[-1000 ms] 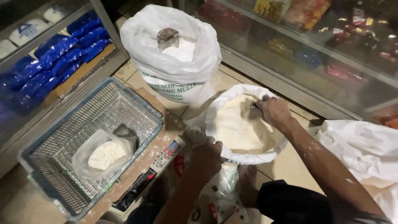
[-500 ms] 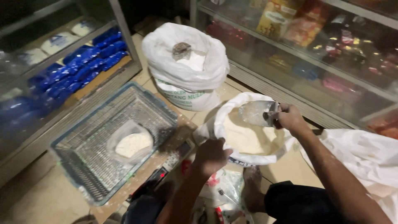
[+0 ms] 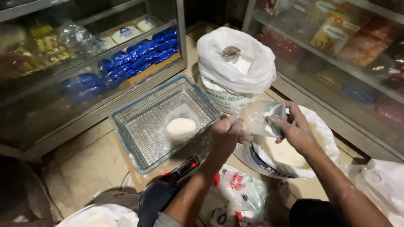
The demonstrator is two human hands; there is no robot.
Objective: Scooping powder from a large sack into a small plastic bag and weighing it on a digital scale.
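Seen from the head camera, a change from half a second ago is noted: the right hand [image 3: 296, 130], then low over the open sack [image 3: 326, 130] of white powder, has been raised clear of it, and the left hand [image 3: 227, 134] has been brought up to meet it. A small clear plastic bag [image 3: 261, 118] is now held between the two, above the near-left rim of the sack. The bag's left edge is pinched by the left fingers, its right edge by the right fingers [image 3: 280, 122]; both are closed narrowly on the film. From this it is judged that bag handling has replaced scooping.

The film is thin, crumpled and dusted. The sack is woven, white, its mouth rolled down. A second tied sack [image 3: 235, 67] stands farther off. To the left, a rectangular wire basket [image 3: 139, 126] holds a rounded filled bag [image 3: 181, 128] of powder.
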